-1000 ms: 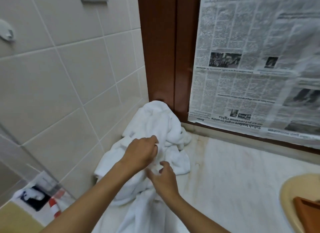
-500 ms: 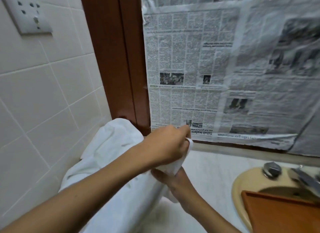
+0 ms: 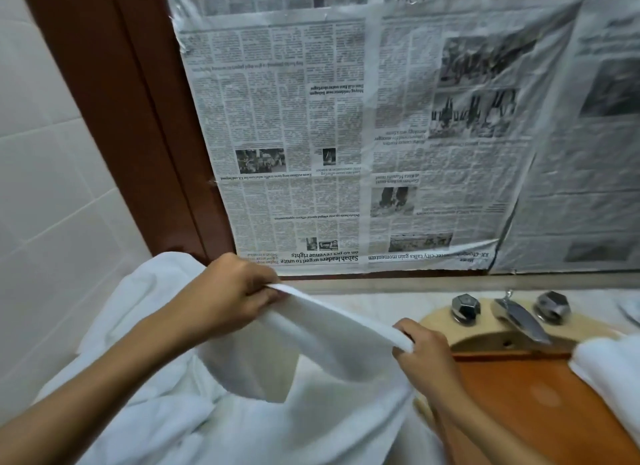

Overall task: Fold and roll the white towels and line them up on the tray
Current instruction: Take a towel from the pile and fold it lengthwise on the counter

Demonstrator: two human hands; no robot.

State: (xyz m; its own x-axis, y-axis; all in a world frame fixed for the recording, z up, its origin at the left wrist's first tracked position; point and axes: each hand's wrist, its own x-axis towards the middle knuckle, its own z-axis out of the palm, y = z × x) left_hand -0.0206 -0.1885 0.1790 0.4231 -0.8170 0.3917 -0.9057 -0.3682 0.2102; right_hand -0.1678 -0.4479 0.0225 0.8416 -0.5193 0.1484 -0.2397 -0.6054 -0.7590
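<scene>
A white towel (image 3: 332,336) hangs limp, its top edge stretched taut above the surface (image 3: 377,303), just left of the wooden tray (image 3: 519,395). The left grip (image 3: 235,298) pinches one corner, raised; the right grip (image 3: 426,357) clutches the other, lower.

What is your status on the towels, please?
Left hand and right hand pinch the edge of the white towel, stretched between them. Unfolded, not yet on the tray. Second towel lies at the tray's right end.
</scene>
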